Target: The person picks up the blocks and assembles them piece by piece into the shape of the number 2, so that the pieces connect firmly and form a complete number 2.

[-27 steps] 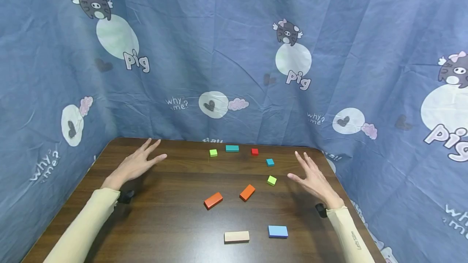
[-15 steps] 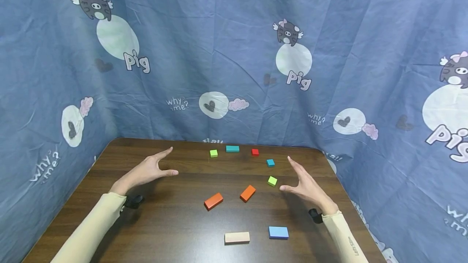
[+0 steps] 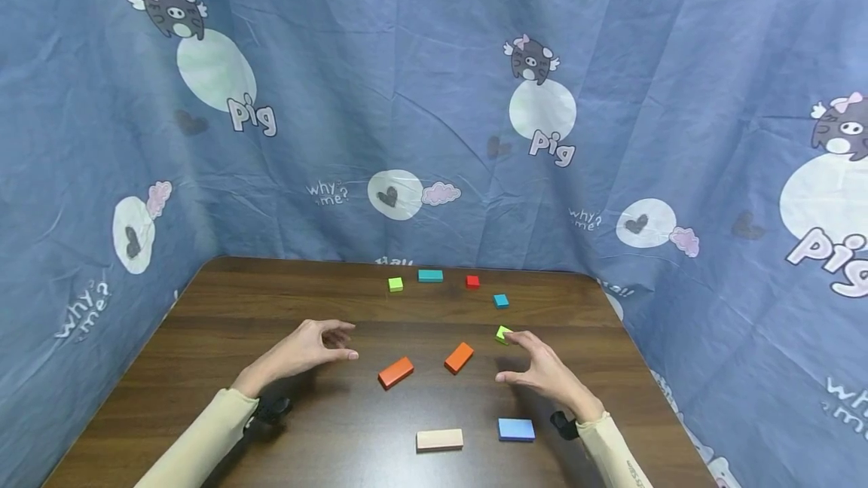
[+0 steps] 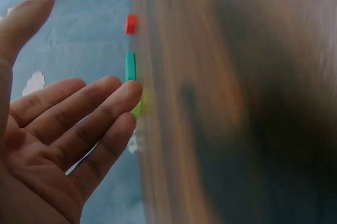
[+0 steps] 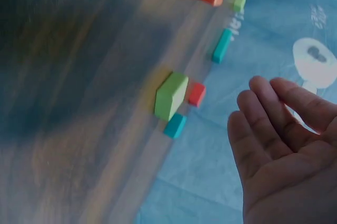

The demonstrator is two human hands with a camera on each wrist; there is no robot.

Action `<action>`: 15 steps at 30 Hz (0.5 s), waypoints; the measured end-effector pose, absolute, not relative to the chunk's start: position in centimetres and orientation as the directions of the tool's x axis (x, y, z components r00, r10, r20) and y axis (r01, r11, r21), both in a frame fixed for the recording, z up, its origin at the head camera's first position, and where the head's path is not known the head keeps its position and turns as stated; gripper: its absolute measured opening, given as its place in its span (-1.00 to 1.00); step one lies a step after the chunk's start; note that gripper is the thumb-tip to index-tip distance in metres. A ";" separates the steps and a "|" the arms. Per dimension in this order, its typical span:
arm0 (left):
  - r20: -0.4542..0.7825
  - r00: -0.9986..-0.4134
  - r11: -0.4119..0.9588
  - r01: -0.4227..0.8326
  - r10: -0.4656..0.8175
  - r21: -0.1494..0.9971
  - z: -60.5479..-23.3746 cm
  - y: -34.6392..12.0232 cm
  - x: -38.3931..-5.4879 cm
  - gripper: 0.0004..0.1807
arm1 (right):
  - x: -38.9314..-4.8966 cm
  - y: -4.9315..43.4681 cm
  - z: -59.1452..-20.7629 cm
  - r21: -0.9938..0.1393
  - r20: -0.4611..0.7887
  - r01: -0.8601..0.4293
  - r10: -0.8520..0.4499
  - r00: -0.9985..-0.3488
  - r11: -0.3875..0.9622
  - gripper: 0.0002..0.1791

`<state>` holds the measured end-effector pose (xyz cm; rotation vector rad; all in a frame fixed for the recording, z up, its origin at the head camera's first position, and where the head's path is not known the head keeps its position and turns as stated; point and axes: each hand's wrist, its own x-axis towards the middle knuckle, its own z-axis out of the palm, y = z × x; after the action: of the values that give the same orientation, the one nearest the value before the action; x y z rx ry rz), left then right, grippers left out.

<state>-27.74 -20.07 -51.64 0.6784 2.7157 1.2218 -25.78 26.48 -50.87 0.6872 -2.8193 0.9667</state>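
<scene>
My left hand [image 3: 305, 349] hovers above the table, left of a red-orange block [image 3: 396, 373], its fingers slightly bent and holding nothing. In the left wrist view the palm of the left hand [image 4: 68, 140] is bare, with the thumb spread away. To the right, my right hand [image 3: 552, 379] is raised over the table with nothing in its grasp. Its fingertips overlap the edge of a lime green cube [image 3: 502, 333] in the head view; the right wrist view shows that green cube [image 5: 171, 97] apart from the fingers. An orange block [image 3: 459, 358] lies between the hands.
Nearer on the brown table [image 3: 325, 450] lie a beige block [image 3: 439, 440] and a light blue block [image 3: 516, 429]. Along the far side sit another green cube [image 3: 395, 285], a teal block [image 3: 430, 276], a red cube [image 3: 472, 282] and a blue cube [image 3: 501, 300]. A blue curtain [image 3: 434, 96] hangs behind.
Both hands have come inward and toward the near side, the left moving right and the right moving left. Their fingers are less spread than before. The blocks have stayed put.
</scene>
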 end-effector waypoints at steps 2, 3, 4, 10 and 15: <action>0.110 -0.893 0.570 0.369 0.437 0.734 -51.8 -19.5 -27.4 -0.26 | -25.4 26.2 -51.1 -0.551 0.234 -0.465 -0.407 -0.883 0.693 -0.15; 0.118 -0.890 0.564 0.377 0.441 0.735 -51.8 -19.2 -27.2 -0.28 | -25.2 26.0 -51.2 -0.551 0.233 -0.469 -0.412 -0.881 0.690 -0.16; 0.128 -0.885 0.558 0.388 0.448 0.733 -51.8 -18.9 -27.0 -0.31 | -25.0 25.8 -51.2 -0.541 0.237 -0.479 -0.421 -0.876 0.692 -0.17; 0.136 -0.837 0.523 0.449 0.530 0.724 -52.2 -16.8 -25.5 -0.41 | -23.7 24.8 -51.4 -0.485 0.220 -0.521 -0.478 -0.850 0.702 -0.24; 0.157 -0.779 0.477 0.515 0.607 0.712 -52.3 -14.7 -24.5 -0.48 | -23.1 23.8 -51.4 -0.425 0.219 -0.576 -0.538 -0.814 0.698 -0.38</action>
<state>-24.51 -14.66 -52.29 0.9906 2.5975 1.1909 -23.13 23.78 -51.40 0.9277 -2.8230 0.7469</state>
